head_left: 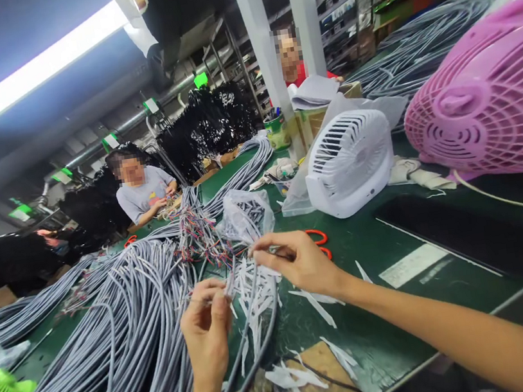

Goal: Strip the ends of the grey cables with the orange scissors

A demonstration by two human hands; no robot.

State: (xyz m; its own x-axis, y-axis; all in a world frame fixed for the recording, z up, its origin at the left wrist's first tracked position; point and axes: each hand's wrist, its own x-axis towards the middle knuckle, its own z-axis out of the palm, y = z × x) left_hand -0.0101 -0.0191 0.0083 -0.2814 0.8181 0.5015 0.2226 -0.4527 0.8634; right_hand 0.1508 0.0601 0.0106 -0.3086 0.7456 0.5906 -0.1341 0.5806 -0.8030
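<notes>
"What takes up the most room?"

"The green bench (355,237), then the heap of grey cables (128,325) sprawling over its left side. A pink fan (495,92) and a smaller white fan (352,164) stand toward the right."

"And the hands?"

"Near each other, at the heap's right edge. The left hand (207,333) has thumb and fingers pinching thin wire ends (229,283), though they're blurred. The right hand (307,264) reaches a little farther forward, thumb and forefinger pressed together; I can't tell whether anything sits between them."

"Where are the other wires?"

"The coloured wires (202,240) bunch just beyond the left hand. Orange-handled scissors (324,237) lie beside the right hand, partly hidden, and narrow white strips (251,295) scatter beneath both."
</notes>
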